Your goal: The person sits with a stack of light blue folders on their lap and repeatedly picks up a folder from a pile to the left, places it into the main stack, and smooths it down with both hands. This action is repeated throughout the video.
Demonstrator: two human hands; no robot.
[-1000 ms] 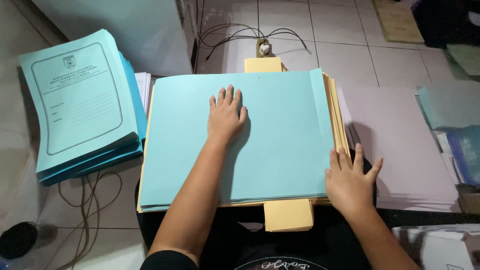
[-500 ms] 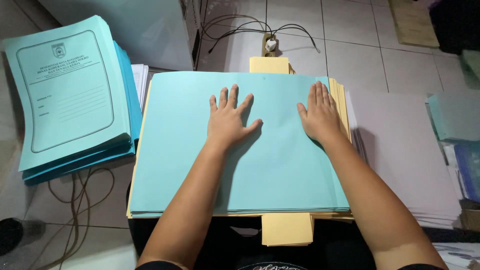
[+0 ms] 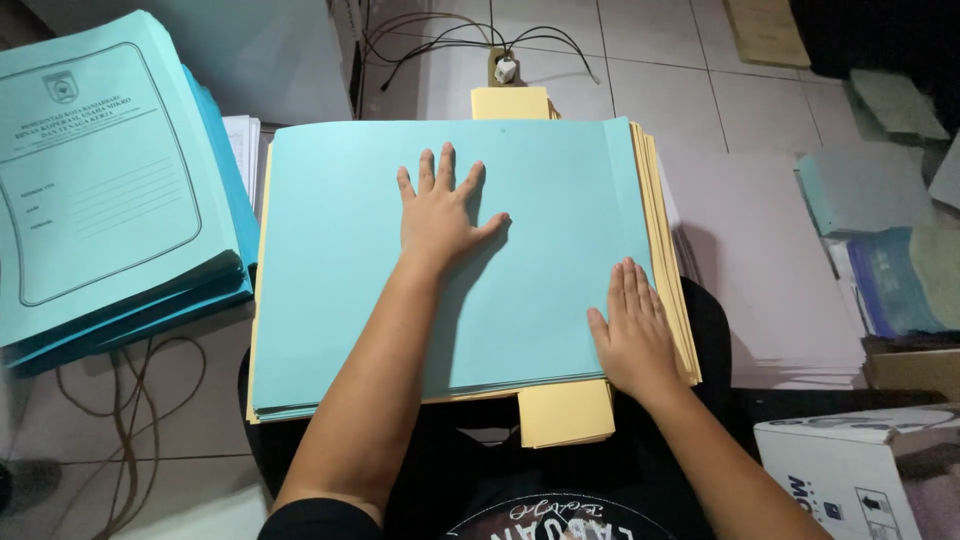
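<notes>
A stack of light blue card sheets (image 3: 340, 250) lies across my lap, over yellow sheets (image 3: 565, 412) that stick out at the near and far edges. My left hand (image 3: 440, 215) presses flat on the middle of the top blue sheet, fingers spread. Near the stack's right front corner my right hand (image 3: 632, 330) lies flat with fingers together, touching the blue sheet and the yellow edges.
A pile of printed blue folders (image 3: 105, 180) sits on the floor at left, with cables (image 3: 130, 420) under it. Pale sheets (image 3: 760, 250) and more blue papers (image 3: 890, 270) lie at right. A white box (image 3: 850, 470) is at the bottom right. A plug with cords (image 3: 505, 68) is on the tiles ahead.
My right hand went up the right side of the blue sheet, then slid back down to the right front corner. The left hand stayed pressed on the middle.
</notes>
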